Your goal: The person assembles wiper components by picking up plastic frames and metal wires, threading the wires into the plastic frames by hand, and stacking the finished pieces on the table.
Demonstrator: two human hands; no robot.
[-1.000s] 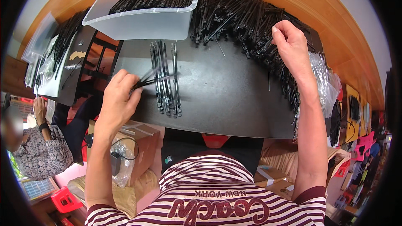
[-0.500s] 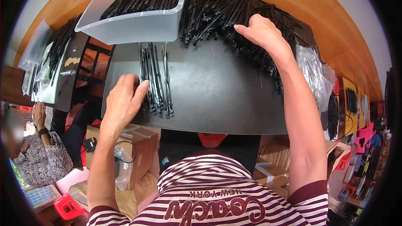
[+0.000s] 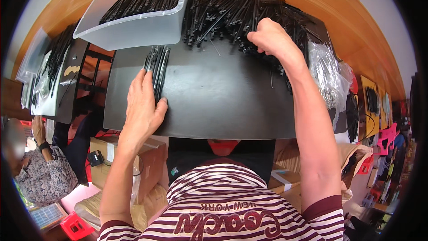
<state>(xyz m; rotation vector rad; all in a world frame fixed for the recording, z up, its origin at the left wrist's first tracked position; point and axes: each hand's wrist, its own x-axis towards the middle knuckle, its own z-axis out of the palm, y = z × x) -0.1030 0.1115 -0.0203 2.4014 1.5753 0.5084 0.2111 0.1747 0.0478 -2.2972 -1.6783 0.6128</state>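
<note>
Cable ties (image 3: 223, 15) are black, the worktop (image 3: 223, 102) dark grey, the far-left tub (image 3: 129, 31) milky white. The near shirt (image 3: 216, 198) has 2-colour stripes, maroon and white; the right-hand chair (image 3: 387, 138) is pink.

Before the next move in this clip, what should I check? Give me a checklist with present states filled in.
1. Left-hand grip at the small bunch of cable ties: ok, lying over its left side.
2. Bunch lined up: ok, ties roughly parallel.
3. Bunch's near ends even: cannot tell, covered from view.
4. Right-hand grip holding a tie: cannot tell, curled at the big pile.
5. Pile edge tidy: not ok, a stray tie sticks out.
6. Plastic bin upright: ok.
</note>
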